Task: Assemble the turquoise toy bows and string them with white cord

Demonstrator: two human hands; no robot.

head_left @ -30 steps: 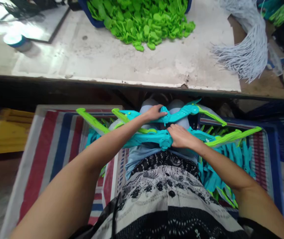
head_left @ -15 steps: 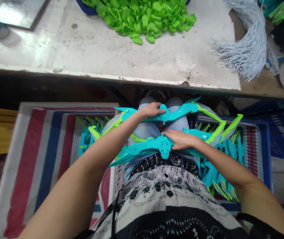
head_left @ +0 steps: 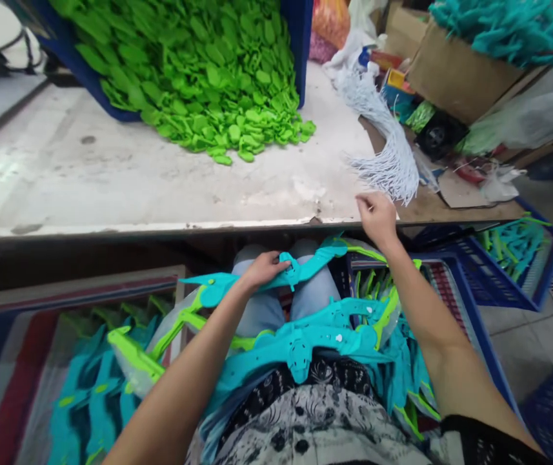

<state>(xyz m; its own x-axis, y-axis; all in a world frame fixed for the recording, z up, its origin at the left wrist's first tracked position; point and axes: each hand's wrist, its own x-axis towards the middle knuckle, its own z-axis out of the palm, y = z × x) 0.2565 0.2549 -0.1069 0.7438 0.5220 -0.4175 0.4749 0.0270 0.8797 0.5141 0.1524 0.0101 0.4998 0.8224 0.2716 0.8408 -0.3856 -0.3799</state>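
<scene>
My left hand [head_left: 262, 268] is wrapped around the middle of a teal toy bow [head_left: 317, 261] with lime-green tips, which spans my knees. Other teal toy bows [head_left: 276, 345] lie across my lap, nearer my waist. My right hand [head_left: 377, 219] is raised over the table's front edge, its fingers curled together beside the loose ends of a bundle of white strings [head_left: 395, 165]. Whether anything thin sits in those fingers is not visible.
A tipped blue crate [head_left: 300, 58] spills green plastic pieces [head_left: 208, 84] onto the worktable [head_left: 160, 187]. A cardboard box [head_left: 464, 71] of teal parts stands at back right. Crates of toy bows flank my legs, with another blue crate [head_left: 544, 271] farther right.
My right hand has left the nearer bow and moved up and right to the strings. My left hand stays on the far bow. The view has tilted up and turned right.
</scene>
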